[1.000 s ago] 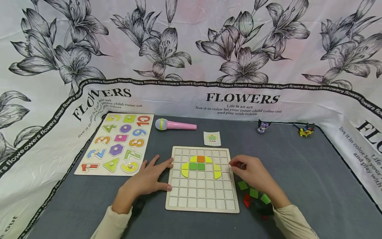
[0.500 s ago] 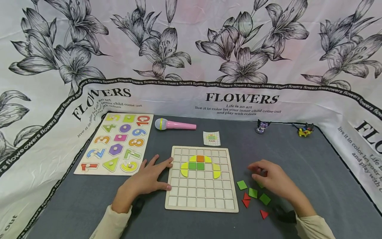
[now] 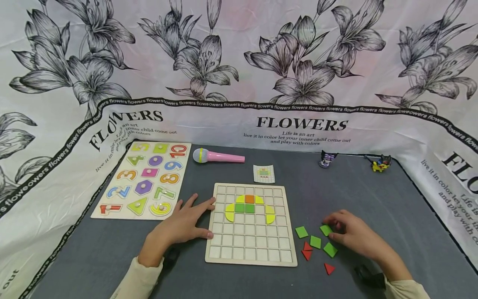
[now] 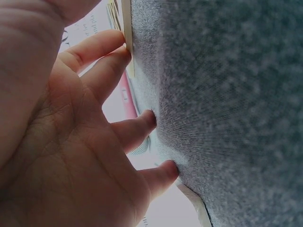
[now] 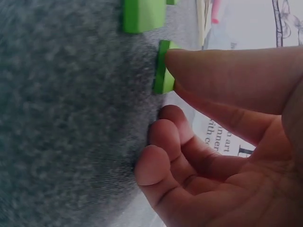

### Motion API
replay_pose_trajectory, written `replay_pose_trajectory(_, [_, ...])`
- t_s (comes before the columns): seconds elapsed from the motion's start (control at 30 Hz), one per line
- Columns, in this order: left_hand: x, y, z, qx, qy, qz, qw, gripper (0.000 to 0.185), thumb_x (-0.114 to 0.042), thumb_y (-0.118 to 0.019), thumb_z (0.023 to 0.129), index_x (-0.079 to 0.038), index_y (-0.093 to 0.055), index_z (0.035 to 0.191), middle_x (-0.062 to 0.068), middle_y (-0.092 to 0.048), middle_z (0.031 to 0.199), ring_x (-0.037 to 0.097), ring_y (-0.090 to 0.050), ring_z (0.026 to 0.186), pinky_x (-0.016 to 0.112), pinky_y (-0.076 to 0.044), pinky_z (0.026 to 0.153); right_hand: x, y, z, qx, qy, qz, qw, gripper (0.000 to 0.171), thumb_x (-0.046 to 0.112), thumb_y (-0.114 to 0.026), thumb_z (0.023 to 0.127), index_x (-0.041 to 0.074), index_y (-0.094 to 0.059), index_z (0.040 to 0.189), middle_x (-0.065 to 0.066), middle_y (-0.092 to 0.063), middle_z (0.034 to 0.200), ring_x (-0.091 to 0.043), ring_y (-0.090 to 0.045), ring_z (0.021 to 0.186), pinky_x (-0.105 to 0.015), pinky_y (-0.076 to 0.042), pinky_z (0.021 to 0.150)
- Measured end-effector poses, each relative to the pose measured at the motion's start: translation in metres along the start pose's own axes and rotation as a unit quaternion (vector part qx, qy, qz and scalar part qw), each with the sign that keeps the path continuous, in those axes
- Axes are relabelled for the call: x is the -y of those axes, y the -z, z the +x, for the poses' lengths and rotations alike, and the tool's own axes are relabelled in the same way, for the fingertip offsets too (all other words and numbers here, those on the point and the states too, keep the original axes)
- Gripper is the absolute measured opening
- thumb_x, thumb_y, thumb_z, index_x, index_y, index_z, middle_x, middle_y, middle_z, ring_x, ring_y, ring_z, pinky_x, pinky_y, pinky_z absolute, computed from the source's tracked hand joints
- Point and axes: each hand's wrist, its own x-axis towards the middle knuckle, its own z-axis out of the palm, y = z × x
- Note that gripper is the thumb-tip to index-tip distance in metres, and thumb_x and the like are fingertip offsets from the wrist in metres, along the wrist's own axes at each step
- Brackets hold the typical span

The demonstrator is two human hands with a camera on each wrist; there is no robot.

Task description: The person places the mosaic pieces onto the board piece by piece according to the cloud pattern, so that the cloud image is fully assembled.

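My left hand [image 3: 183,224] lies with fingers spread at the left edge of the wooden grid board [image 3: 250,251]. Its thumb and a fingertip touch the frame; in the left wrist view other fingertips [image 4: 147,118] rest on the grey table. On the board, yellow rounded pieces [image 3: 270,214], an orange square [image 3: 249,199] and green squares [image 3: 244,208] form an arch. Right of the board, my right hand [image 3: 352,234] pinches a green square tile [image 3: 326,230] at the table surface between thumb and index finger. The right wrist view has the thumb over this tile [image 5: 164,71], other fingers curled.
Loose green squares [image 3: 315,242] and red triangles [image 3: 329,269] lie beside the right hand. Behind the board is a small pattern card [image 3: 264,174]. A pink toy microphone [image 3: 220,156], a number puzzle board [image 3: 149,187] and two small figurines [image 3: 327,158] sit farther back.
The right hand has moved from the board's right edge, rightward and nearer the person, down to a green square tile. The left hand stays at the board's edge.
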Motion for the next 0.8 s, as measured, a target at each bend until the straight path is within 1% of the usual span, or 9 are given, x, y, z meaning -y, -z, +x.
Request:
replay_pose_trajectory(0.17, [-0.001, 0.001, -0.001, 0.000, -0.001, 0.000, 1.0000, 0.099, -0.042, -0.089, 0.088, -0.016, -0.038, 0.168, 0.000, -0.058, 0.156, 0.046, -0.012, 0.161, 0.073, -0.002, 0.124, -0.001, -0.002, 0.002, -0.006, -0.008, -0.002, 1.000, 0.024, 0.004, -0.086, 0.089, 0.006, -0.070, 0.106, 0.000, -0.059, 0.097, -0.012, -0.052, 0.083, -0.033, -0.046, 0.067])
replay_pose_trajectory(0.33, [-0.001, 0.001, -0.001, -0.001, 0.000, -0.002, 1.0000, 0.099, -0.042, -0.089, 0.088, -0.016, -0.038, 0.168, 0.000, -0.058, 0.156, 0.046, -0.012, 0.162, 0.073, -0.002, 0.124, 0.002, -0.002, 0.005, 0.000, -0.028, 0.012, 1.000, 0.017, 0.001, -0.080, 0.093, 0.006, -0.066, 0.102, 0.002, -0.061, 0.087, -0.011, -0.055, 0.075, -0.031, -0.047, 0.061])
replay_pose_trajectory(0.43, [-0.001, 0.000, -0.001, -0.002, 0.000, -0.003, 1.0000, 0.098, -0.042, -0.089, 0.088, -0.016, -0.039, 0.168, 0.000, -0.058, 0.156, 0.046, -0.012, 0.162, 0.073, -0.002, 0.124, 0.004, -0.003, 0.006, -0.010, -0.033, 0.019, 0.999, 0.012, 0.000, -0.077, 0.096, 0.006, -0.067, 0.101, 0.003, -0.064, 0.088, -0.011, -0.059, 0.076, -0.031, -0.051, 0.062])
replay_pose_trajectory(0.53, [-0.001, 0.000, -0.001, -0.002, 0.000, -0.003, 1.0000, 0.098, -0.042, -0.089, 0.088, -0.016, -0.038, 0.168, 0.000, -0.058, 0.156, 0.046, -0.012, 0.162, 0.073, -0.002, 0.124, 0.006, -0.005, 0.007, -0.029, -0.033, 0.018, 0.999, 0.009, 0.000, -0.076, 0.097, 0.007, -0.071, 0.101, 0.003, -0.068, 0.091, -0.010, -0.062, 0.079, -0.031, -0.054, 0.065])
replay_pose_trajectory(0.67, [-0.001, 0.000, -0.001, -0.002, 0.001, -0.003, 1.0000, 0.098, -0.042, -0.089, 0.088, -0.016, -0.038, 0.168, 0.000, -0.058, 0.156, 0.046, -0.012, 0.162, 0.073, -0.002, 0.124, 0.011, -0.006, 0.012, -0.049, -0.029, 0.018, 0.998, 0.009, 0.002, -0.076, 0.097, 0.008, -0.073, 0.102, 0.004, -0.069, 0.093, -0.011, -0.063, 0.080, -0.031, -0.054, 0.066])
replay_pose_trajectory(0.8, [-0.001, 0.000, 0.000, -0.003, 0.001, -0.001, 1.0000, 0.098, -0.041, -0.089, 0.088, -0.016, -0.038, 0.168, -0.001, -0.058, 0.156, 0.046, -0.012, 0.162, 0.072, -0.003, 0.124, 0.020, -0.009, 0.020, -0.057, -0.019, 0.019, 0.998, 0.009, 0.004, -0.078, 0.097, 0.009, -0.073, 0.102, 0.005, -0.070, 0.094, -0.012, -0.063, 0.081, -0.031, -0.054, 0.066])
